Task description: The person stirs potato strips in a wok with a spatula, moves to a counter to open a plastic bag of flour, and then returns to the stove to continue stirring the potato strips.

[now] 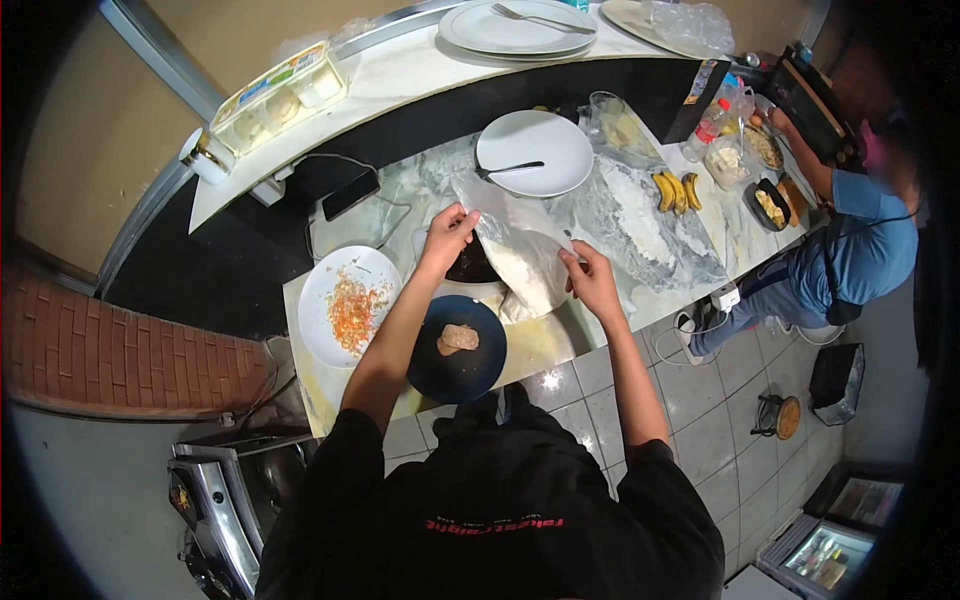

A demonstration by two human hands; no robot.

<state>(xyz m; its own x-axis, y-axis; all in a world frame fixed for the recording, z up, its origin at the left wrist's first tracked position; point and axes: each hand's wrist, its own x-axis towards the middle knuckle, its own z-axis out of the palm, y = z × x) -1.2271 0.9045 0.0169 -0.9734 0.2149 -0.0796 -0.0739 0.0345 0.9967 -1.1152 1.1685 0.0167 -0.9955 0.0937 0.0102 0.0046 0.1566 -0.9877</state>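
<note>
A clear plastic bag with white powder inside is stretched between my two hands over the counter. My left hand pinches its left upper edge, and my right hand grips its right edge. Partly hidden behind the bag and my left hand is a dark-filled container. Nearer my body, a dark blue plate carries pale brown pieces of food that look like meat. Left of my left forearm, a white plate holds shredded orange and white food.
Beyond the bag stand a white plate with a dark-handled utensil and a bag of pale pieces. Bananas lie to the right near scattered white powder. A phone rests at left. At far right, another person works at the counter.
</note>
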